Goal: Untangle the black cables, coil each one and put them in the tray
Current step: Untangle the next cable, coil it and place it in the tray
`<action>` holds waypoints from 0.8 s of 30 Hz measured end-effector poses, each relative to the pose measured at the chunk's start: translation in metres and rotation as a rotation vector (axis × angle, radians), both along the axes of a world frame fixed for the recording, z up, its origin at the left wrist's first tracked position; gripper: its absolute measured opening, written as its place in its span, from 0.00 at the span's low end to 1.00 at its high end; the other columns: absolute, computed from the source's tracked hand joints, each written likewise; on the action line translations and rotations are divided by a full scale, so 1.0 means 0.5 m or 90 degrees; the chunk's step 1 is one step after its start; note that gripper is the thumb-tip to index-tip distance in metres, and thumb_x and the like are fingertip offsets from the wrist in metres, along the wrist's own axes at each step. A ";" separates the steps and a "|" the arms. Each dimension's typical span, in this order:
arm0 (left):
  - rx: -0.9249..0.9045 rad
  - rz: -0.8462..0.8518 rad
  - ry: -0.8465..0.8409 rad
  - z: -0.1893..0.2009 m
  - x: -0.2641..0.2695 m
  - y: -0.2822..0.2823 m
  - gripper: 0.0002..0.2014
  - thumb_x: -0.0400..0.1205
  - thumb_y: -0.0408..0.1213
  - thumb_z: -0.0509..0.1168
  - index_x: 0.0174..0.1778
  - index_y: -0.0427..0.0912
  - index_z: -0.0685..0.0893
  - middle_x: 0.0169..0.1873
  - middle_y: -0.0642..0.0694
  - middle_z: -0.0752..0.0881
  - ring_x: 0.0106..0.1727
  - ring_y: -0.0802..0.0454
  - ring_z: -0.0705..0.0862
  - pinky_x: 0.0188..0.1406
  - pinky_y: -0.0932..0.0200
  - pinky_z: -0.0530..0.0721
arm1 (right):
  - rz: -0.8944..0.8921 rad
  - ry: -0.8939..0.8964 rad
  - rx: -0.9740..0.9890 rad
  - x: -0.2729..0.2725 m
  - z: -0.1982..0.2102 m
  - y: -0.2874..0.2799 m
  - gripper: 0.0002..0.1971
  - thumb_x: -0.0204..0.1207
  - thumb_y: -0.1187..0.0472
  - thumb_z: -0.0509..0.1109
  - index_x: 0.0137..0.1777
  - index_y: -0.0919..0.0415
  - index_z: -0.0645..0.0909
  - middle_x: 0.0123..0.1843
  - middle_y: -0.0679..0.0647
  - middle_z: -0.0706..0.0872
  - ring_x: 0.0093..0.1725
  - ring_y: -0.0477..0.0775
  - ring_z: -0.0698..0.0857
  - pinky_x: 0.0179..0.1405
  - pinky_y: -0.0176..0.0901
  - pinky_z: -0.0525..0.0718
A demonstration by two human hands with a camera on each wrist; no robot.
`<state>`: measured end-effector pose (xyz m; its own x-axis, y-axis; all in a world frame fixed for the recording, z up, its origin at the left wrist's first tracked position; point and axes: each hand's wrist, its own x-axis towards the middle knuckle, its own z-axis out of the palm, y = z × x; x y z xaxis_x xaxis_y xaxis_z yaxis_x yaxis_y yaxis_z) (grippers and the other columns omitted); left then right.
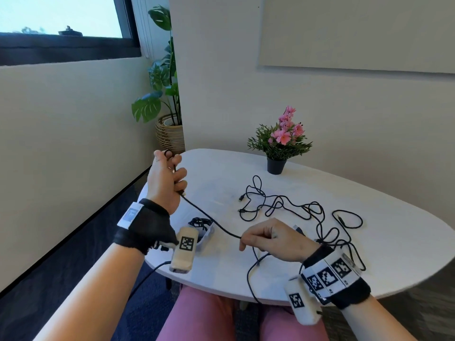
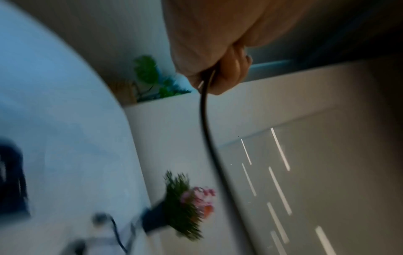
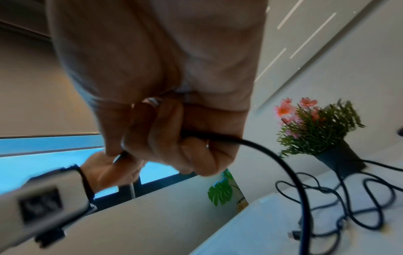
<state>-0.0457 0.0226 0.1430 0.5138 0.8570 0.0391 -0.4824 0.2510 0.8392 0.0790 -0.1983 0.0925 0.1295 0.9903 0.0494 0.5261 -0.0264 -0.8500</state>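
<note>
My left hand (image 1: pixel 170 175) is raised over the table's left end and grips one end of a black cable (image 1: pixel 209 221), with a small loop showing above the fingers. That cable runs taut down to my right hand (image 1: pixel 268 238), which pinches it near the front edge; the slack hangs off the table below. A tangle of black cables (image 1: pixel 295 207) lies on the table beyond my right hand. The white tray (image 1: pixel 208 236), partly hidden behind my left wrist, holds a coiled black cable (image 1: pixel 199 222). In the wrist views, curled fingers (image 2: pixel 231 72) and fingers (image 3: pixel 174 134) hold the cable.
A potted pink flower (image 1: pixel 280 141) stands at the far side of the white oval table (image 1: pixel 369 254). A large leafy plant in a wicker pot (image 1: pixel 170 134) sits in the corner by the wall. My pink-clad legs are below the front edge.
</note>
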 end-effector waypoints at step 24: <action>0.012 -0.332 0.017 -0.024 0.055 -0.110 0.17 0.86 0.51 0.51 0.36 0.44 0.70 0.32 0.50 0.73 0.31 0.57 0.70 0.28 0.67 0.68 | -0.356 0.163 0.280 0.068 0.082 0.061 0.10 0.81 0.65 0.64 0.48 0.69 0.86 0.21 0.45 0.65 0.16 0.39 0.63 0.19 0.22 0.68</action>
<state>-0.0184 -0.0326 0.1311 0.8732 0.4863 0.0327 -0.2754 0.4368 0.8564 0.1130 -0.1679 0.1338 0.6673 0.6694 0.3266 0.3194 0.1389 -0.9374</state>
